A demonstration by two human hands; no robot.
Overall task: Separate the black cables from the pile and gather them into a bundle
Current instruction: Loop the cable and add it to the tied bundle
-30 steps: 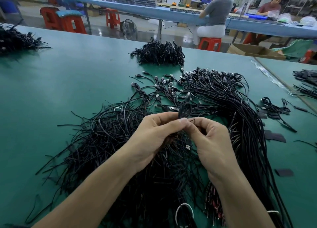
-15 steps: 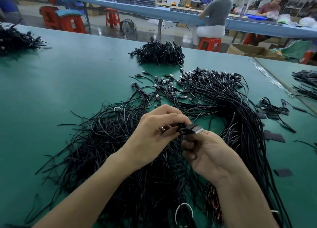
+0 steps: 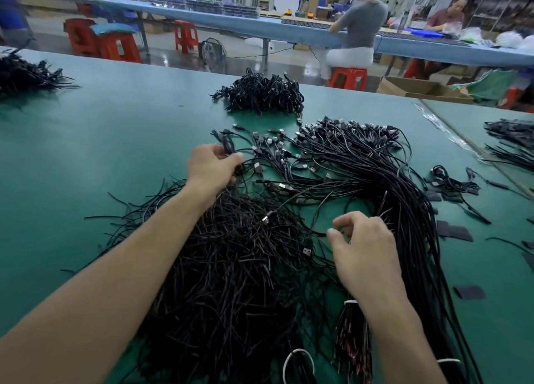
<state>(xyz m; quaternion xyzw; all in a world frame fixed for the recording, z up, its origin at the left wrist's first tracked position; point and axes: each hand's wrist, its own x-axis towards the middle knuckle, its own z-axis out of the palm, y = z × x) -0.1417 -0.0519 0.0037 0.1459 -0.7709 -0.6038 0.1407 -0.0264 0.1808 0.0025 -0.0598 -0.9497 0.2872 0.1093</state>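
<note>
Head view: two bare hands work over loose black cables on a green table (image 3: 101,141).

The left hand (image 3: 212,167) is stretched forward to the far edge of the pile of black cables (image 3: 231,253), and its fingers are curled round a small bunch (image 3: 228,146) of cable ends that stands up above the knuckles. The right hand (image 3: 364,248) hovers nearer to the person, between the pile and a long sheaf of cables with USB plugs (image 3: 404,196) on its right. Its fingers are loosely curled, with thumb and forefinger a little apart. A thin cable (image 3: 318,235) reaches the thumb tip, but I cannot tell if it is pinched. A heap of coiled cables (image 3: 260,94) lies well beyond both hands, and flat black strips (image 3: 455,232) lie to the right.
</note>
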